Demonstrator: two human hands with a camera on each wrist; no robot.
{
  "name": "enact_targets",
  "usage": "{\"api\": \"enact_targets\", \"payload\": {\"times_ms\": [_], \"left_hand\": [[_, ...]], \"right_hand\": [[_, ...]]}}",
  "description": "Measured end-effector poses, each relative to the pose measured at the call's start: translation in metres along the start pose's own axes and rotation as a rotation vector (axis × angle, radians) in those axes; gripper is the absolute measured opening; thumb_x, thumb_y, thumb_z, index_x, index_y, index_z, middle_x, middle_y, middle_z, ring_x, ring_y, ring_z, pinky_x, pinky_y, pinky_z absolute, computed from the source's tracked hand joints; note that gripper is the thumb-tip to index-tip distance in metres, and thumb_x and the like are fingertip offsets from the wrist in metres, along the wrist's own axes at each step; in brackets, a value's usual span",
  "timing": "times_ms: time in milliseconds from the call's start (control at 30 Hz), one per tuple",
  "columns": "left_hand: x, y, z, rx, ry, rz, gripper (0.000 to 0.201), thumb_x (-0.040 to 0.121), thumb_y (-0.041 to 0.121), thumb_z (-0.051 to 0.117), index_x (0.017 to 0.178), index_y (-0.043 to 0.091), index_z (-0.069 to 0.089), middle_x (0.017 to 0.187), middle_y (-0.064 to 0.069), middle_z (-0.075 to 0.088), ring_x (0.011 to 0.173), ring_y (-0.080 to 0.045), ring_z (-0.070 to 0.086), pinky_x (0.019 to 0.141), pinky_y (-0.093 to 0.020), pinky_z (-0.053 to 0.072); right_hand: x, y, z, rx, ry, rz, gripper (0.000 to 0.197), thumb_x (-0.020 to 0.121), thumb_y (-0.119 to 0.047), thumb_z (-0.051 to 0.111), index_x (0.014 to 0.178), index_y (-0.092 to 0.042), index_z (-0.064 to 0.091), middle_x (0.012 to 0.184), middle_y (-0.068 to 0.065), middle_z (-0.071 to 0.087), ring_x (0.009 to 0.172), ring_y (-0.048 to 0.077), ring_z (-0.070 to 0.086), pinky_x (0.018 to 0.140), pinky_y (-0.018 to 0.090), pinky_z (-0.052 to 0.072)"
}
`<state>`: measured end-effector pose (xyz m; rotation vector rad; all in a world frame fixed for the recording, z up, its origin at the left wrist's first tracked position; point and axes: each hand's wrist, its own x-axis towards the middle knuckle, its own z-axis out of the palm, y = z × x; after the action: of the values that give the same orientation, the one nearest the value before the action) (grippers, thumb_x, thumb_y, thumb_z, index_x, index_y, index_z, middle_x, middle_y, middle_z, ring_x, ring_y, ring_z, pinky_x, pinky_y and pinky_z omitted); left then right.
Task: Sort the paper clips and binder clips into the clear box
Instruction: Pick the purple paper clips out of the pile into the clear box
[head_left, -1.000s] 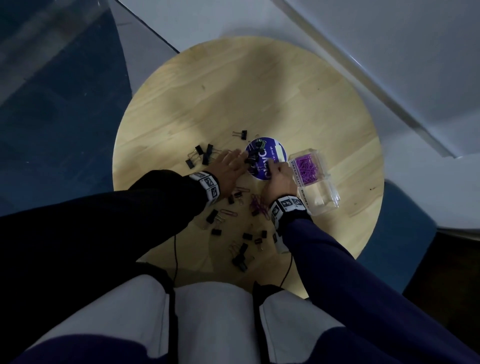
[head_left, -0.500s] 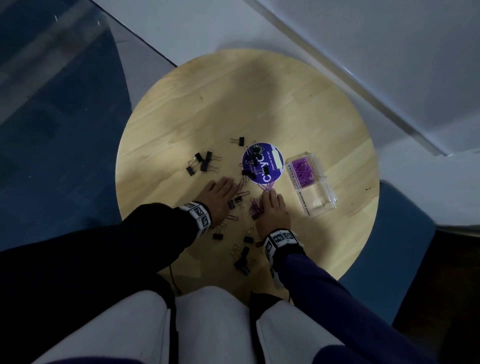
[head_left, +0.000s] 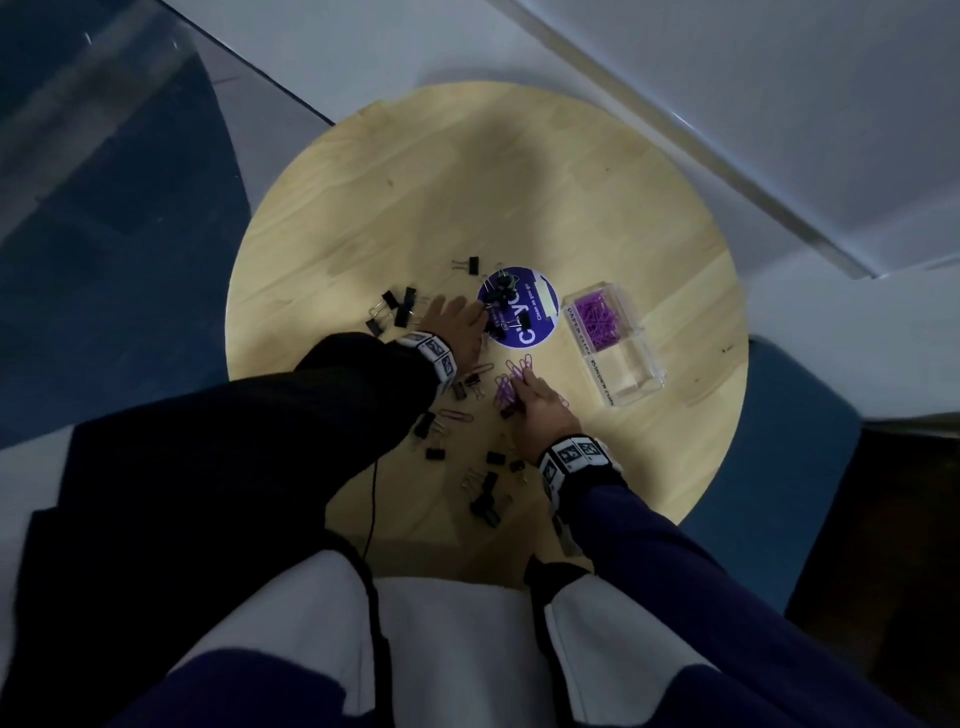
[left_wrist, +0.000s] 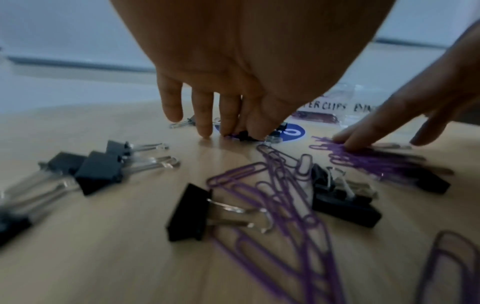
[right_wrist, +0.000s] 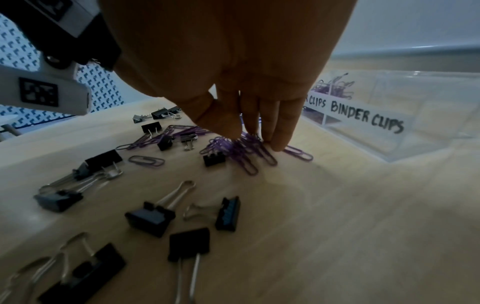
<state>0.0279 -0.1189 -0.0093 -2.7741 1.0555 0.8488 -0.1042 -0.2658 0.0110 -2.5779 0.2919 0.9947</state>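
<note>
The clear box (head_left: 631, 374) stands right of centre on the round wooden table (head_left: 597, 197). Its far compartment holds purple paper clips (head_left: 597, 319); the near one, labelled BINDER CLIPS (right_wrist: 366, 117), looks bare. My left hand (head_left: 480, 319) reaches to the edge of a round purple sticker (head_left: 535, 312). In the left wrist view its thumb and fingers (left_wrist: 228, 125) pinch a small black binder clip (left_wrist: 244, 136). My right hand (head_left: 522, 382) presses straight fingers (right_wrist: 279, 142) on a pile of purple paper clips (right_wrist: 244, 152), thumb beside them.
Black binder clips lie scattered: a group left of my left hand (head_left: 397, 309), some on the sticker (head_left: 501, 291), several near the table's front edge (head_left: 485, 499). Loose purple paper clips (head_left: 457, 415) lie between my wrists. A cable (head_left: 371, 499) hangs off the front edge.
Both hands pulled back from the sticker toward me. The left hand has since gone forward again to the sticker's edge. The right hand stays on the paper clip pile.
</note>
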Motion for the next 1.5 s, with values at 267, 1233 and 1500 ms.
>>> {"api": "enact_targets", "payload": {"times_ms": [267,1233,1500], "left_hand": [[-0.033,-0.011,0.026,-0.108,0.049,-0.214,0.056,0.095,0.035,0.042,0.145,0.01,0.034,0.141,-0.015,0.04,0.128,-0.036,0.037,0.104,-0.046,0.032],[-0.048,-0.011,0.012,-0.399,0.19,-0.232,0.041,0.095,0.024,0.045,0.134,0.016,0.05,0.14,-0.012,0.046,0.123,-0.033,0.049,0.101,-0.043,0.042],[-0.081,0.012,0.042,-0.147,0.13,-0.23,0.043,0.095,0.024,0.044,0.137,0.018,0.045,0.138,-0.013,0.043,0.121,-0.035,0.043,0.096,-0.044,0.037]], "right_hand": [[0.0,0.004,0.017,0.129,0.154,0.006,0.06,0.09,-0.02,0.052,0.147,-0.022,0.035,0.155,0.001,0.029,0.141,0.021,0.029,0.116,0.034,0.028],[-0.043,0.025,0.048,0.351,0.437,0.222,0.041,0.09,-0.029,0.055,0.131,-0.027,0.054,0.134,-0.002,0.05,0.124,0.018,0.042,0.103,0.03,0.039],[-0.005,-0.001,0.029,0.213,0.334,0.206,0.047,0.094,-0.02,0.049,0.141,-0.028,0.045,0.144,0.005,0.037,0.133,0.025,0.031,0.099,0.039,0.043]]}}
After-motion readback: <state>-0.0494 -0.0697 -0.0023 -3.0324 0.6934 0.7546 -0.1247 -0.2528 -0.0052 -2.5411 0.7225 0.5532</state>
